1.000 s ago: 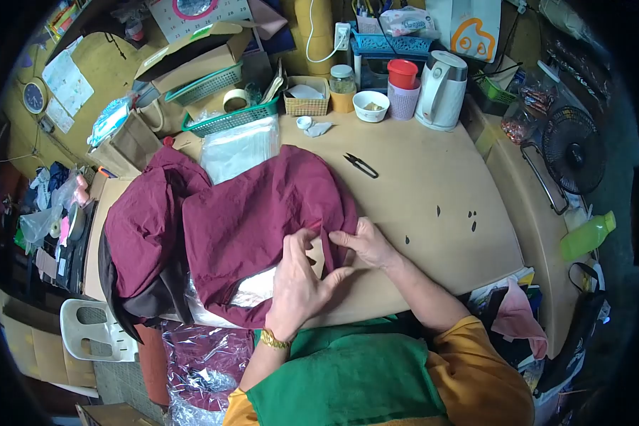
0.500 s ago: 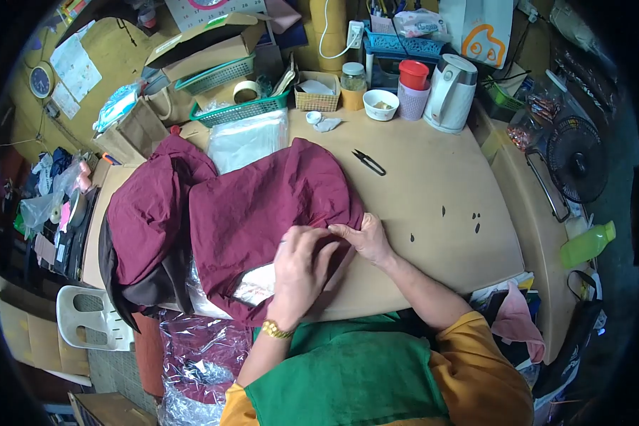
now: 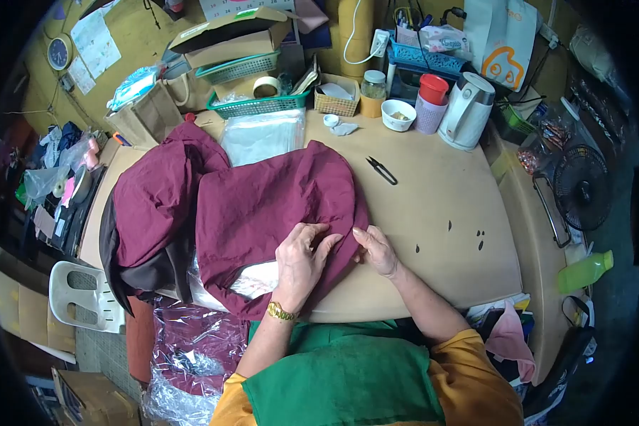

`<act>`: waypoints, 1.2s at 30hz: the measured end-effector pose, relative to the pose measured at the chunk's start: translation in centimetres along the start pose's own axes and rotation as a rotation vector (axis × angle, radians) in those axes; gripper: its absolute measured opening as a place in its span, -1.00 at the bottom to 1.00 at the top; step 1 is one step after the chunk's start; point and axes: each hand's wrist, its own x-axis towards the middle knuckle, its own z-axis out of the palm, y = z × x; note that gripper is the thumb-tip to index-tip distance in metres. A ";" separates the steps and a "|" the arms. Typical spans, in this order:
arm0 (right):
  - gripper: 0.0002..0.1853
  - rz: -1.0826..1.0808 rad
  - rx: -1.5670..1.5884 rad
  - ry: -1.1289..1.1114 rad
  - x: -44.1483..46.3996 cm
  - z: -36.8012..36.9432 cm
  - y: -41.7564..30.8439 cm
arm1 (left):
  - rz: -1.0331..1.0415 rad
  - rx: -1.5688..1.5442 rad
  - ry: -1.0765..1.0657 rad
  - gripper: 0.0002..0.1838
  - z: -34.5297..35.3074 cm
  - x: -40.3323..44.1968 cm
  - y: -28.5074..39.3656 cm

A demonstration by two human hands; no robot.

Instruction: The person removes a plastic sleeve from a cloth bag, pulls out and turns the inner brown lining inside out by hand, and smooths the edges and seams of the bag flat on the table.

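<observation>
A maroon fabric garment point(image 3: 263, 206) with a dark inner side showing at the left lies across the table. My left hand point(image 3: 302, 259), a gold watch point(image 3: 280, 311) on its wrist, rests on the cloth near its right part, thumb and fingers pinching a bit of fabric. At the garment's right edge, my right hand point(image 3: 376, 250) has thumb and fingers closed on the border of the cloth. Thread snips point(image 3: 382, 171) lie on the table beyond my right hand. Clear plastic bags point(image 3: 264, 135) are partly covered by the garment's far side.
Along the back stand a green basket point(image 3: 255, 106), a jar point(image 3: 373, 92), a white bowl point(image 3: 398, 115), a red-lidded cup point(image 3: 432, 103) and a white kettle point(image 3: 467, 110). Small dark marks point(image 3: 481, 246) dot the right tabletop. A white stool point(image 3: 85, 297) stands left; plastic-wrapped maroon cloth point(image 3: 195, 348) lies below the table edge.
The whole view has shifted slightly. My left fingers have come down onto the fabric, and my right hand has moved a little nearer me along the garment's edge, apart from the left.
</observation>
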 end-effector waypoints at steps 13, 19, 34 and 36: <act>-0.57 0.040 -0.149 -0.038 0.8 -1.6 1.4 | -0.166 -0.196 0.007 -0.90 -0.1 -0.3 -1.0; -0.62 -0.025 -0.141 0.023 0.7 -0.2 0.5 | -0.099 0.015 -0.044 -0.79 -0.8 0.4 1.2; -0.69 -0.152 -0.340 0.017 0.8 -1.8 4.2 | 0.018 0.105 -0.085 -0.73 -0.4 0.7 0.1; -0.68 -0.090 -0.384 0.028 0.6 -2.2 3.9 | 0.086 0.135 -0.046 -0.74 0.1 0.6 -0.4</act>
